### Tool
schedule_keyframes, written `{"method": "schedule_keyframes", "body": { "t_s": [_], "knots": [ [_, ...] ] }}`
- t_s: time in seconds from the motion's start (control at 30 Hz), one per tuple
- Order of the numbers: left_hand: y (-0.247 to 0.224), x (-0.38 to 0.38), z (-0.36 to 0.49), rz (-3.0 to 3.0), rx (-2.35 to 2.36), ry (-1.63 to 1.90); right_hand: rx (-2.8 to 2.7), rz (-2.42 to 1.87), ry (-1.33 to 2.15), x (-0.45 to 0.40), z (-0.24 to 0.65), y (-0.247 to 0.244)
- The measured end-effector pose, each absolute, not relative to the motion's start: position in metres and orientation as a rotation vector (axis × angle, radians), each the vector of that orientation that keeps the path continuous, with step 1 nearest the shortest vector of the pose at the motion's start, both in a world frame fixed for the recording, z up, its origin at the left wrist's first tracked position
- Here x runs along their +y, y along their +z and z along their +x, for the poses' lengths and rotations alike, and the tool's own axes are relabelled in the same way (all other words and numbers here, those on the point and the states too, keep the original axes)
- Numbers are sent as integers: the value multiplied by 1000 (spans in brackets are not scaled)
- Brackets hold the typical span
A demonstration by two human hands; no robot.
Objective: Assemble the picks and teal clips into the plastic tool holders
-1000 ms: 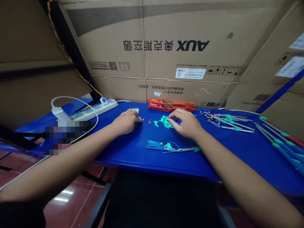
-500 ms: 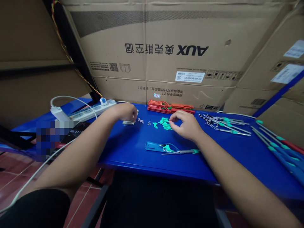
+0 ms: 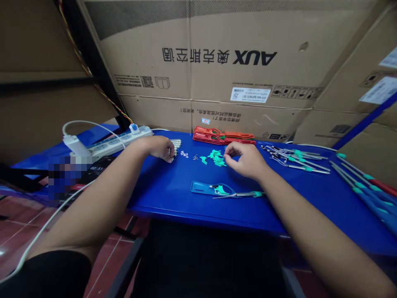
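My left hand point(image 3: 159, 148) is curled with its fingertips down at a row of thin pale strips point(image 3: 177, 143). What its fingers hold, if anything, is hidden. My right hand point(image 3: 245, 160) has thumb and forefinger pinched together beside the pile of small green plastic pieces point(image 3: 217, 158); anything in the pinch is too small to make out. Between the hands lie tiny white parts point(image 3: 183, 154) and small dark metal bits point(image 3: 195, 157). Nearer the front edge lies an open blue handle shell point(image 3: 200, 187) with a green piece inside and a metal rod point(image 3: 245, 194) extending right.
Red and orange handle shells point(image 3: 223, 135) are stacked along the cardboard point(image 3: 211, 33). Wired metal rods point(image 3: 297, 159) lie right, with blue-handled tools point(image 3: 369, 190) beyond. A power strip point(image 3: 114, 140) and a dark device showing digits point(image 3: 96, 167) are at left on the blue table point(image 3: 173, 203).
My left hand has shifted slightly left, baring more of the pale strips. My right hand has drawn slightly right, off the green pile. The view has tilted a little.
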State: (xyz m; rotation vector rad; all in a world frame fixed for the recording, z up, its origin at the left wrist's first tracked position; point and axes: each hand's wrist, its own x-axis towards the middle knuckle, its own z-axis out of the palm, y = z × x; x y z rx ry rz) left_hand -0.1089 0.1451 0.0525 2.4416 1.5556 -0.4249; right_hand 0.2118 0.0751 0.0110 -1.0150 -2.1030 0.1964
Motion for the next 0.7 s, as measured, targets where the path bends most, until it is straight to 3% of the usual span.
{"method": "schedule_keyframes", "body": {
  "t_s": [0.13, 0.43, 0.7],
  "knots": [
    [51, 139, -102, 2507, 1425, -292, -2070, -1022, 113, 72, 209, 16],
    [42, 99, -45, 2485, 714, 368, -1959, -872, 549, 65, 189, 7],
    [25, 102, -31, 2643, 424, 850, -1921, -797, 114, 61, 191, 16]
  ]
}}
